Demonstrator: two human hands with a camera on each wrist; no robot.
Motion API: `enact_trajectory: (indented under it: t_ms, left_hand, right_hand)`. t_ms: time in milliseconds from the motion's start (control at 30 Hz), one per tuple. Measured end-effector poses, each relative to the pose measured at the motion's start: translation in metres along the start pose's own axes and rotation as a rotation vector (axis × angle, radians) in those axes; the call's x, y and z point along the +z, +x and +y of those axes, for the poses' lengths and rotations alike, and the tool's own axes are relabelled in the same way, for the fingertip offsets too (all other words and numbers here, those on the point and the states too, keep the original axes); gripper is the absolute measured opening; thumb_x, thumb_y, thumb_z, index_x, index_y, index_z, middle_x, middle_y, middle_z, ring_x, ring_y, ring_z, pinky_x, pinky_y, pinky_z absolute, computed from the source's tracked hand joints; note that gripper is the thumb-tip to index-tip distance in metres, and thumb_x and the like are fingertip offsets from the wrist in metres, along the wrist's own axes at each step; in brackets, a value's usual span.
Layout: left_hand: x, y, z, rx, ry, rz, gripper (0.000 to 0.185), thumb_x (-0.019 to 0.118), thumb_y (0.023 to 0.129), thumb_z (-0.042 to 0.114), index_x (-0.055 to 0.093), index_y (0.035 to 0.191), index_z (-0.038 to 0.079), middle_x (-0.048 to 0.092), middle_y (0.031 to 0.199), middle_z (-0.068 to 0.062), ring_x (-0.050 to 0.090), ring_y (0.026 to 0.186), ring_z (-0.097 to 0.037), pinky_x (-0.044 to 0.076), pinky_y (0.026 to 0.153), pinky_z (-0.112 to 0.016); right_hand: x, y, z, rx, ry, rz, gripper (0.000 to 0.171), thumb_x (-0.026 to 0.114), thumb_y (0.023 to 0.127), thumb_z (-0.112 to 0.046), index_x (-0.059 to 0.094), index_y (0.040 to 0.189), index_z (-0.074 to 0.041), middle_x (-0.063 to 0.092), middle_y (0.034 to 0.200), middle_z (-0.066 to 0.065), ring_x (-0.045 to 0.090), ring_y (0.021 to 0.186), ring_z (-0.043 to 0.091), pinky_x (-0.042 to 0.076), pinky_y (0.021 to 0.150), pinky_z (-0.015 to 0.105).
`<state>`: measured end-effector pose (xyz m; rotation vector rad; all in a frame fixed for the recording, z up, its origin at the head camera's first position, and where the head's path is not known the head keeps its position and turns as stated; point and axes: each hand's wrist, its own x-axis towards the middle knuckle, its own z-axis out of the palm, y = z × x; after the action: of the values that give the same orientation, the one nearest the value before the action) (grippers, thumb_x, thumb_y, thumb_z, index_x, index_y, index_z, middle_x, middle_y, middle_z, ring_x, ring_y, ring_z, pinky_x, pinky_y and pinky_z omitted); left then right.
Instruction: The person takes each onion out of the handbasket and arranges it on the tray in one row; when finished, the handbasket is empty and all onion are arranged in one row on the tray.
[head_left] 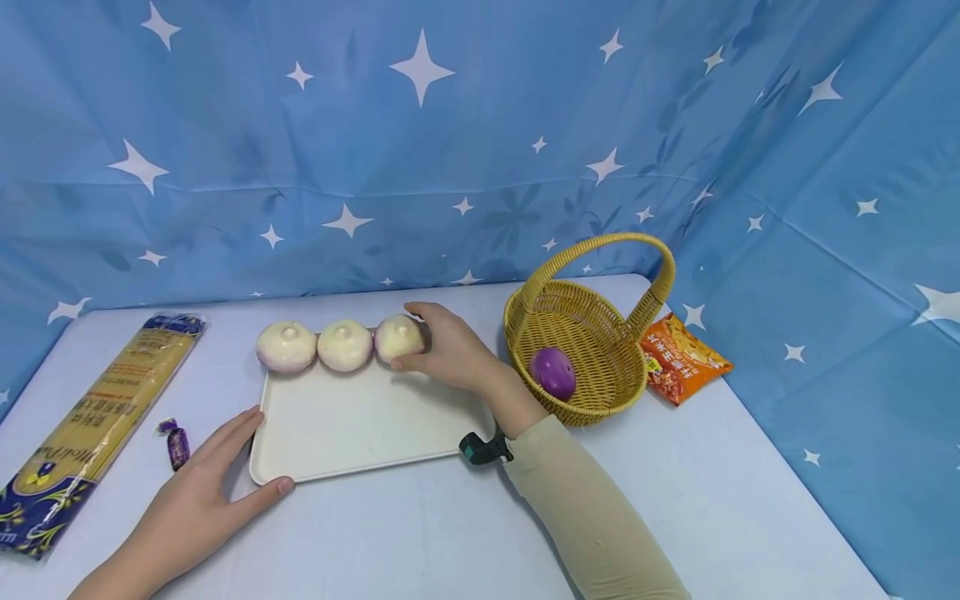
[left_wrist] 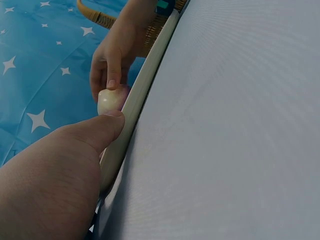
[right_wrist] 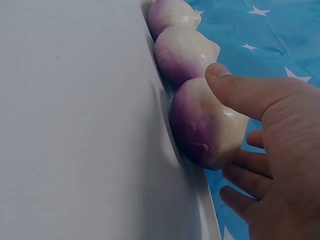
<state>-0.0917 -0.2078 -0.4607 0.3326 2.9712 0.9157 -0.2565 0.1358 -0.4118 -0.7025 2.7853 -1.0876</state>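
Three turnips sit in a row along the tray's (head_left: 360,433) far edge; the right hand (head_left: 450,350) grasps the nearest turnip (head_left: 397,337), while the left hand (head_left: 198,492) lies flat, fingers relaxed, at the tray's near corner. Left wrist view: its thumb (left_wrist: 102,131) touches the rim. Right wrist view: thumb (right_wrist: 245,92) on top, fingers (right_wrist: 250,180) curled behind the turnip.

Head view looks down; wrist views skim close, sharing the tray (head_left: 360,425).
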Motion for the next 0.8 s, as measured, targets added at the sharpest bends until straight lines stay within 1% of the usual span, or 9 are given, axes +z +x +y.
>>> enact_trajectory:
  t_ms: [233, 467, 633, 800]
  left_hand:
    - [0.0, 0.0, -0.001, 0.0, 0.003, 0.0, 0.111, 0.082, 0.094, 0.062, 0.03, 0.172, 0.002, 0.033, 0.172, -0.028, 0.036, 0.152, -0.057, 0.039, 0.109, -0.082]
    - [0.001, 0.0, 0.0, 0.01, 0.002, 0.013, 0.11, 0.083, 0.094, 0.06, 0.03, 0.172, 0.002, 0.034, 0.172, -0.028, 0.038, 0.151, -0.058, 0.04, 0.107, -0.082]
    - [0.001, 0.0, -0.001, 0.013, 0.0, 0.019, 0.109, 0.084, 0.094, 0.059, 0.031, 0.171, 0.003, 0.035, 0.171, -0.028, 0.038, 0.15, -0.058, 0.04, 0.106, -0.082]
    - [0.001, 0.0, -0.001, 0.014, 0.002, 0.021, 0.109, 0.083, 0.094, 0.059, 0.031, 0.171, 0.002, 0.035, 0.171, -0.028, 0.038, 0.151, -0.058, 0.04, 0.107, -0.083]
  right_hand:
    - [-0.003, -0.002, -0.006, 0.004, -0.007, -0.005, 0.096, 0.091, 0.09, -0.047, 0.045, 0.166, -0.011, 0.049, 0.167, 0.007, 0.044, 0.156, 0.024, 0.038, 0.128, 0.042]
    - [-0.006, -0.004, -0.013, -0.02, -0.036, 0.006, 0.095, 0.09, 0.091, -0.049, 0.045, 0.166, -0.012, 0.049, 0.167, 0.006, 0.049, 0.151, 0.024, 0.043, 0.125, 0.043]
    - [-0.009, -0.007, -0.021, -0.055, -0.042, 0.003, 0.091, 0.089, 0.093, -0.047, 0.046, 0.165, -0.011, 0.05, 0.166, 0.006, 0.048, 0.153, 0.023, 0.041, 0.126, 0.042]
    - [-0.01, -0.01, -0.027, -0.077, -0.071, -0.001, 0.09, 0.087, 0.095, -0.048, 0.045, 0.165, -0.011, 0.05, 0.165, 0.006, 0.047, 0.153, 0.022, 0.039, 0.127, 0.041]
